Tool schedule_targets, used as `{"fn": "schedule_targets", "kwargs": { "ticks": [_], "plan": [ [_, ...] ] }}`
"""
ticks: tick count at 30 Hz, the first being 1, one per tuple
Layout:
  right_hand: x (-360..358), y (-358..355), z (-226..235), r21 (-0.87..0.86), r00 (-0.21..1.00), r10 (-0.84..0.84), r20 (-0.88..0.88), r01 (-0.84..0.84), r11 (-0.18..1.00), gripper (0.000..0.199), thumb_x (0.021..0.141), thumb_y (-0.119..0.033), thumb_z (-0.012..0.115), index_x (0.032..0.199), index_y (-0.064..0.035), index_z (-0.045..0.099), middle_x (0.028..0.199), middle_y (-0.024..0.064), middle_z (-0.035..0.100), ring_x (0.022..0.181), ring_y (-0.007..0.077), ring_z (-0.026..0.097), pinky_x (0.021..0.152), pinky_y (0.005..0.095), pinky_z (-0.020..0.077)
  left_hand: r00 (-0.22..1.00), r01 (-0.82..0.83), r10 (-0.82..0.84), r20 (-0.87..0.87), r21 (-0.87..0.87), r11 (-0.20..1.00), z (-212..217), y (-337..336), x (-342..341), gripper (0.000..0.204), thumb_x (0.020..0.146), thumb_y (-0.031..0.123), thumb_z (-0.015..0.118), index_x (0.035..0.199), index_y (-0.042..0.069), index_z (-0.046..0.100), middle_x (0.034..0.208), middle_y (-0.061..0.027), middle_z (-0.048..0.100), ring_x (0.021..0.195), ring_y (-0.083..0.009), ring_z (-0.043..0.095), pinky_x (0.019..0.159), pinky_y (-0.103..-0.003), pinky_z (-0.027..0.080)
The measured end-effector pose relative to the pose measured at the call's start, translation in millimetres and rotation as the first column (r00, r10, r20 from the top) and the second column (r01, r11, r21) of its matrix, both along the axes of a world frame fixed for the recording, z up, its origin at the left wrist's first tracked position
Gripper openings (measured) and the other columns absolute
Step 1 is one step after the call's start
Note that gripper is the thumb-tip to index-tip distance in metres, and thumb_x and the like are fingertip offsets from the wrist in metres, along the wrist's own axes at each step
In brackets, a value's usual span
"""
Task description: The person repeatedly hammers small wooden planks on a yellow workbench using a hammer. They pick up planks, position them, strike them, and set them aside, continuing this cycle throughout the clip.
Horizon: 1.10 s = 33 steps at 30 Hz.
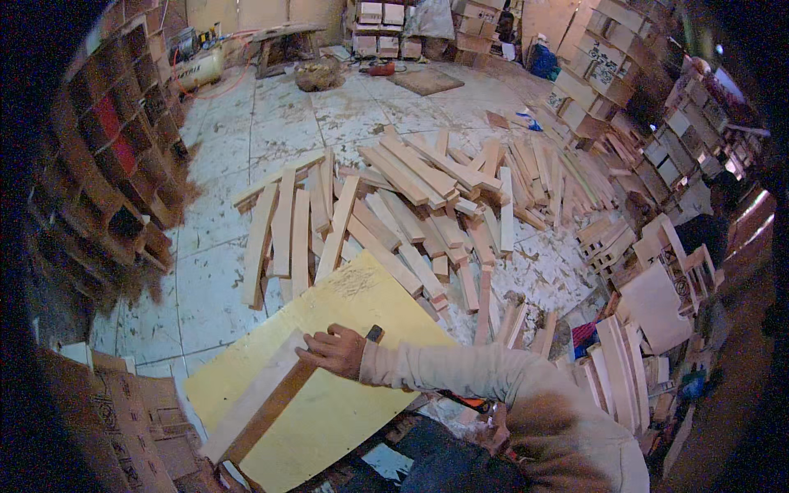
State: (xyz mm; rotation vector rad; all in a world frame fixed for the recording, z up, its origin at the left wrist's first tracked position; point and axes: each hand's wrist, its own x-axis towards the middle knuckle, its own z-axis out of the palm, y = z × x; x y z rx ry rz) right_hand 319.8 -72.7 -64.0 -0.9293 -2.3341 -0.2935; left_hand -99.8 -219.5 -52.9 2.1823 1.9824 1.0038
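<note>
My right hand [333, 352] reaches in from the lower right in a beige sleeve [444, 366]. Its fingers are closed over the far end of a straight wooden bar [261, 403], which slants down toward the lower left. That bar lies across a yellow board [353, 411] on the floor in front of me. Just behind my wrist a short dark object [375, 334] sticks up; its kind is unclear. I cannot see my left hand. Under my sleeve shows an orange and black item [468, 401], mostly hidden.
A loose pile of cut wooden pieces [411, 197] spreads beyond the board on the dusty tiled floor [214, 222]. Tall compartment shelving [115, 140] stands left, with cardboard [123, 419] below it. Stacked boxes [600, 70] and curved wood pieces [620, 366] line the right. An air compressor [200, 70] sits far back.
</note>
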Motion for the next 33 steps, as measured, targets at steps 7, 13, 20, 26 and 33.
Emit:
{"fn": "schedule_targets", "kwargs": {
  "ticks": [7, 13, 20, 26, 33],
  "plan": [
    [-2, 1, 1, -0.017, 0.999, 0.040, -0.001, -0.040, 0.999, 0.037, 0.079, -0.013, 0.057, 0.114, -0.0021, 0.059, 0.106, 0.0059, 0.059, 0.090, 0.0163, 0.058, 0.062, 0.0298, 0.0475, 0.997, -0.021, 0.017, -0.072, -0.063, 0.998, 5, 2, -2, 0.031, 0.093, 0.015, 0.053, 0.119, -0.002, 0.057, 0.112, -0.0219, 0.061, 0.099, -0.0325, 0.060, 0.085, -0.041, 0.050],
    [6, 9, 2, -0.024, 0.996, 0.093, -0.004, -0.093, 0.995, 0.035, 0.079, -0.013, 0.057, 0.112, -0.0044, 0.061, 0.106, 0.0059, 0.059, 0.086, 0.0153, 0.058, 0.060, 0.0288, 0.0468, 0.996, -0.068, 0.063, -0.058, -0.102, 0.992, 16, -1, 15, 0.030, 0.094, 0.015, 0.052, 0.119, -0.001, 0.057, 0.112, -0.0210, 0.060, 0.099, -0.0304, 0.059, 0.085, -0.040, 0.050],
    [6, 14, -4, 0.009, 0.988, 0.135, -0.069, -0.134, 0.991, 0.035, 0.078, -0.014, 0.059, 0.111, -0.0043, 0.061, 0.102, 0.0060, 0.061, 0.082, 0.0158, 0.059, 0.057, 0.0290, 0.0471, 0.996, -0.090, 0.086, -0.032, -0.133, 0.987, 22, -3, 21, 0.028, 0.095, 0.015, 0.052, 0.118, -0.001, 0.057, 0.112, -0.0201, 0.060, 0.099, -0.0280, 0.059, 0.084, -0.039, 0.050],
    [5, 12, -9, 0.006, 0.995, 0.084, -0.059, -0.084, 0.996, 0.034, 0.078, -0.014, 0.059, 0.110, -0.0046, 0.061, 0.101, 0.0058, 0.061, 0.084, 0.0170, 0.060, 0.057, 0.0305, 0.0488, 0.990, -0.141, 0.141, -0.010, -0.160, 0.977, 25, -11, 21, 0.027, 0.096, 0.015, 0.051, 0.118, 0.000, 0.057, 0.112, -0.0192, 0.060, 0.098, -0.0260, 0.058, 0.083, -0.039, 0.051],
    [5, 8, -5, -0.066, 0.989, 0.086, -0.119, -0.094, 0.993, 0.038, 0.076, -0.012, 0.059, 0.114, -0.0084, 0.061, 0.105, 0.0046, 0.061, 0.086, 0.0195, 0.061, 0.062, 0.0330, 0.0504, 0.926, -0.331, 0.366, 0.091, -0.271, 0.904, 41, -70, 15, 0.026, 0.098, 0.015, 0.050, 0.118, 0.001, 0.057, 0.112, -0.0183, 0.060, 0.098, -0.0236, 0.058, 0.082, -0.038, 0.051]
  ]
}}
